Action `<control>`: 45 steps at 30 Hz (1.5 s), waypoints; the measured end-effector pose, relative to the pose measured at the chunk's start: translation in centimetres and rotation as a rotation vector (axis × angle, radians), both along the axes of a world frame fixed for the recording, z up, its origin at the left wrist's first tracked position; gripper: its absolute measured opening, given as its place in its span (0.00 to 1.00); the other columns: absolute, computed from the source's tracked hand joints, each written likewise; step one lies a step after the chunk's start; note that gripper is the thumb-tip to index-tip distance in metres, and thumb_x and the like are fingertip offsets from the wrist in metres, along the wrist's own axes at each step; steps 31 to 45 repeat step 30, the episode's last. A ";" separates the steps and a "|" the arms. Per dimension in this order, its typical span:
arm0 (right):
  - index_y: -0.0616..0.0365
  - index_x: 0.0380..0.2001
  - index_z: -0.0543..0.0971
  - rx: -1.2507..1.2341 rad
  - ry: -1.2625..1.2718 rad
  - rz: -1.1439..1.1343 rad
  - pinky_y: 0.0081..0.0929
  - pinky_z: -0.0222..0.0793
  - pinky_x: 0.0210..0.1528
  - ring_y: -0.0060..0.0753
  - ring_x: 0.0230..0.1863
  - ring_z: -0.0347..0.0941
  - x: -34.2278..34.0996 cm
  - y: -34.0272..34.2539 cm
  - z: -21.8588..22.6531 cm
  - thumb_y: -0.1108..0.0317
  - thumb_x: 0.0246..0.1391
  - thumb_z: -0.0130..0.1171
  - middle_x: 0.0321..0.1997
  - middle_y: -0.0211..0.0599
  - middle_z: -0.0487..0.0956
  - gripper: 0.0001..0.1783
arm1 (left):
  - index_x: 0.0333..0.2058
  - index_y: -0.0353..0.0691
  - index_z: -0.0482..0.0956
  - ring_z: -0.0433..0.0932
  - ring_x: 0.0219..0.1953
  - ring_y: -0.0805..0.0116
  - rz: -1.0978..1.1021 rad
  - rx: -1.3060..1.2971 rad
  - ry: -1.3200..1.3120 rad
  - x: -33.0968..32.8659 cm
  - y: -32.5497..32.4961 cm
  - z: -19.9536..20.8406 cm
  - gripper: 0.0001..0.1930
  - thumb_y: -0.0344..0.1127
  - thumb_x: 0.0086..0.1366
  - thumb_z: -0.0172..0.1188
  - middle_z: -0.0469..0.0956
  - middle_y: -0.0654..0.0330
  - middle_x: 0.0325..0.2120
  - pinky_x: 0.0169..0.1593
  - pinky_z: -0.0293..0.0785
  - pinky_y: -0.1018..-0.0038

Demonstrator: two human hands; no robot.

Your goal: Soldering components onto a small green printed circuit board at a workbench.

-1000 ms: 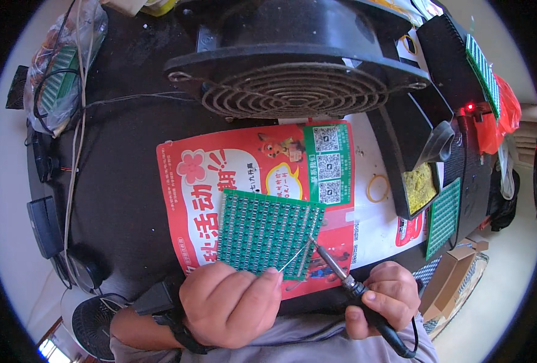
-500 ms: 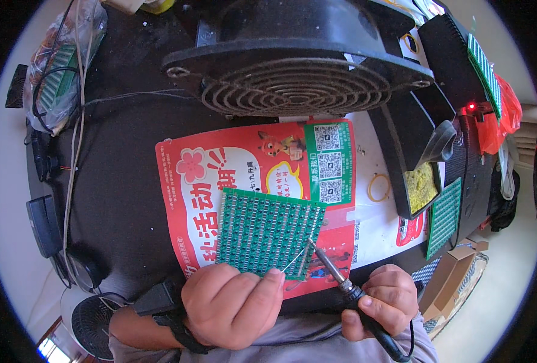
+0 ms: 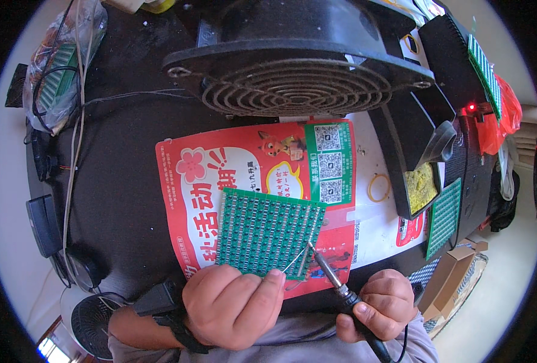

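1. Head view: our left hand (image 3: 235, 305) sits at the near edge of the green circuit board (image 3: 267, 233), fingers curled and pinching a thin solder wire (image 3: 294, 261) that slants up and right.
2. Our right hand (image 3: 384, 304) is clenched around the soldering iron (image 3: 335, 281); its long axis runs up-left, tip meeting the wire at the board's lower right corner.
3. The board lies flat on a red leaflet (image 3: 190, 181) on the table (image 3: 123, 199), just ahead of both hands, the left one nearer.
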State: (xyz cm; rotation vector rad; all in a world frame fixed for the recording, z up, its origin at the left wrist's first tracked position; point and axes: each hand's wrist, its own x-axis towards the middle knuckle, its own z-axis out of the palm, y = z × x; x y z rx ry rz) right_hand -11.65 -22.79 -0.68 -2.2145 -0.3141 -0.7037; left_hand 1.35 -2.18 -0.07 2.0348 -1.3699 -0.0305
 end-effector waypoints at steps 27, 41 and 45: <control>0.54 0.28 0.74 -0.029 -0.014 0.038 0.19 0.62 0.15 0.23 0.17 0.64 0.1 0.1 0.0 0.67 0.35 0.67 0.17 0.26 0.67 0.14 | 0.35 0.27 0.77 0.70 0.16 0.70 -0.065 0.061 0.018 0.1 0.2 0.2 0.13 0.25 0.47 0.63 0.73 0.62 0.17 0.20 0.64 0.75; 0.52 0.30 0.74 -0.009 -0.001 0.084 0.20 0.64 0.16 0.25 0.19 0.65 -0.4 -0.1 -0.2 0.67 0.36 0.67 0.20 0.27 0.69 0.15 | 0.36 0.26 0.77 0.70 0.16 0.70 -0.074 0.081 0.018 0.1 0.3 0.3 0.14 0.25 0.48 0.63 0.74 0.62 0.18 0.21 0.65 0.75; 0.52 0.30 0.74 -0.009 -0.001 0.084 0.20 0.64 0.16 0.25 0.19 0.65 -0.4 -0.1 -0.2 0.67 0.36 0.67 0.20 0.27 0.69 0.15 | 0.36 0.26 0.77 0.70 0.16 0.70 -0.074 0.081 0.018 0.1 0.3 0.3 0.14 0.25 0.48 0.63 0.74 0.62 0.18 0.21 0.65 0.75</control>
